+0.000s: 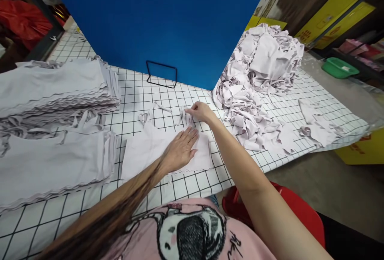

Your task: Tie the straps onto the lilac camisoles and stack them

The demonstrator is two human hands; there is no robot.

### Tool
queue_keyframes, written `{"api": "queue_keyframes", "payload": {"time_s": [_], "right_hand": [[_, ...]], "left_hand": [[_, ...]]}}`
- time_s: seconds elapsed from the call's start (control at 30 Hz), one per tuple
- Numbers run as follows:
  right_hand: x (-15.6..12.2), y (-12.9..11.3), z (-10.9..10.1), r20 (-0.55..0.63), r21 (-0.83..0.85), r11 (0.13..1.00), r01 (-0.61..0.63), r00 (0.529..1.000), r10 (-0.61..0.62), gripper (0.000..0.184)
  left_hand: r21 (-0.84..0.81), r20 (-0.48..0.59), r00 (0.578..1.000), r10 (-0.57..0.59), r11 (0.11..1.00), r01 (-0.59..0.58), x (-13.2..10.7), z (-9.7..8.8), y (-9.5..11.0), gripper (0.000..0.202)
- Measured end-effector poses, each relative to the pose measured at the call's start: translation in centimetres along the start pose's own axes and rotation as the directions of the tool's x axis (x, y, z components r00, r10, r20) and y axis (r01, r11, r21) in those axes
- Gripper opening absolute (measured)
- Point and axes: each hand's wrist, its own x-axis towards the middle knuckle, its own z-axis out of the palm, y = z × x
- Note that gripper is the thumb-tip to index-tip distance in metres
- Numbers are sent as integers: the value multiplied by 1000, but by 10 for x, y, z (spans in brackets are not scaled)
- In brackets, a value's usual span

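Two bare hands work one pale garment (141,154) lying flat near the front edge of the counter (186,186). The left hand (180,150) presses palm-down on it, grip spread wide, holding nothing; the right hand (200,112) has its grip pinched on a shoulder strap (188,119) at the garment's far end. The cloth looks thin, light and limp, apt to slide, so straps and hems seem the places to take it. Folded stacks (54,88) lie toward the left edge.

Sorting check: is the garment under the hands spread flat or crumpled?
Spread flat: the garment lies smooth under the left hand; the right hand pinches its strap.
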Motion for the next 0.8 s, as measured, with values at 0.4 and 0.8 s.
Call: {"api": "queue_keyframes", "payload": {"time_s": [0.4, 0.8], "right_hand": [[9, 5, 10, 43, -31, 996, -81, 996, 82, 12], [11, 15, 17, -152, -332, 942, 53, 982, -109, 23]], "left_hand": [[5, 48, 999, -19, 1000, 18, 1, -3, 2, 56], [-9, 24, 1000, -13, 1000, 13, 1, -2, 1, 56]]}}
